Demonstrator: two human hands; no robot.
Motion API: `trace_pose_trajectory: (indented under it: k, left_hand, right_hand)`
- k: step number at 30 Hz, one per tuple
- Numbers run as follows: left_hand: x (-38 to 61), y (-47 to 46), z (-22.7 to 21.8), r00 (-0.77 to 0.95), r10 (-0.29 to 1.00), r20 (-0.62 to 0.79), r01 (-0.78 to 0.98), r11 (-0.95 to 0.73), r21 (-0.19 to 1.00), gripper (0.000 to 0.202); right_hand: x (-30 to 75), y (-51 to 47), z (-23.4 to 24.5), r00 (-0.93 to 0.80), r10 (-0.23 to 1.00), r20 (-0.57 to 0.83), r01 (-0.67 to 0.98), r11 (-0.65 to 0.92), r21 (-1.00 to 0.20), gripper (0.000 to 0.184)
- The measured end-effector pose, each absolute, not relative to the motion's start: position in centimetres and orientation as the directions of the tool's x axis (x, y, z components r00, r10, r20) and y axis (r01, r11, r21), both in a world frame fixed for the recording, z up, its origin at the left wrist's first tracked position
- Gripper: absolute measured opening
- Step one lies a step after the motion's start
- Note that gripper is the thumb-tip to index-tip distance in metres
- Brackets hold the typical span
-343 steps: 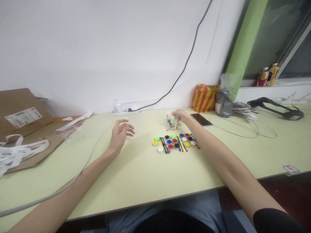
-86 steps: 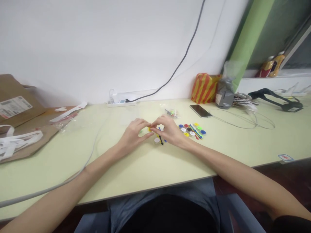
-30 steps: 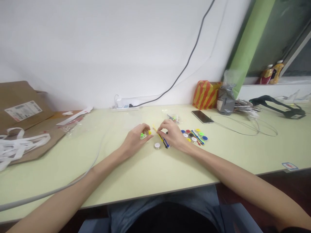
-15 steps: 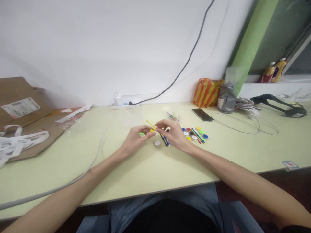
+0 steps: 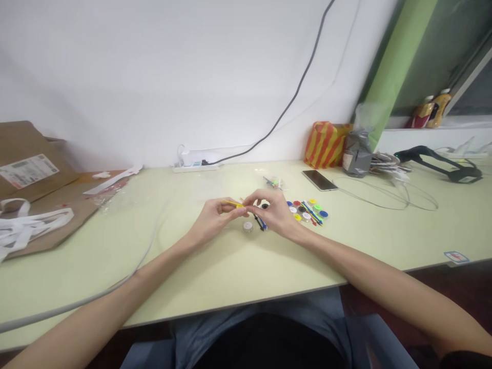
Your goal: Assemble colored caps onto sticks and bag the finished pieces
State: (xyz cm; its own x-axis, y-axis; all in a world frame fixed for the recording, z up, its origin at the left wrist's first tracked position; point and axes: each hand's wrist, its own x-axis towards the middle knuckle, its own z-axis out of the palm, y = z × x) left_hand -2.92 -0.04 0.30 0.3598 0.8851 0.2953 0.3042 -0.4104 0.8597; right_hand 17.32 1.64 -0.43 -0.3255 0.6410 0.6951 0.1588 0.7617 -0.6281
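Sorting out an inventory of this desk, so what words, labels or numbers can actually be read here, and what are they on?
Nothing is legible.
White barcode label on the brown cardboard: too small and blurred to read.
Blue-and-red sticker on the desk near its front edge: unreadable.
Labels on the two bottles on the windowsill: too small to read.

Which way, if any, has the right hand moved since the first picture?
Yes, the right hand has moved away from the phone, toward the person and leftward.
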Motion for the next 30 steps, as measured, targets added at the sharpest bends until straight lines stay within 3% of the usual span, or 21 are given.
trace_pose_trajectory:
  k: [11, 16, 21, 25, 30]
  left_hand:
    - [-2.9, -0.1, 0.4, 0.378, 0.894, 0.242, 0.247, -0.35, 0.904, 0.037]
    - [-2.8, -0.2, 0.6, 0.401, 0.888, 0.226, 0.223, -0.334, 0.916, 0.037]
    - [-2.9, -0.2, 0.5, 0.439, 0.869, 0.227, 0.204, -0.342, 0.917, 0.037]
    - [-3.1, 0.1, 0.1, 0.393, 0.884, 0.252, 0.168, -0.338, 0.926, 0.038]
    - [-3.1, 0.1, -0.1, 0.438, 0.874, 0.209, 0.087, -0.272, 0.958, 0.043]
  right_hand:
    - [17.3, 2.2, -0.8, -0.358, 0.767, 0.532, 0.041, 0.582, -0.812, 0.02]
    - [17.5, 1.8, -0.4, -0.352, 0.678, 0.646, 0.108, 0.715, -0.691, 0.007]
    - [17.6, 1.2, -0.3, -0.404, 0.514, 0.757, 0.157, 0.854, -0.497, 0.009]
    - [17.6, 1.1, -0.3, -0.45, 0.475, 0.756, 0.18, 0.878, -0.444, 0.007]
    - [17.4, 1.1, -0.4, -0.506, 0.449, 0.736, 0.22, 0.893, -0.393, 0.022]
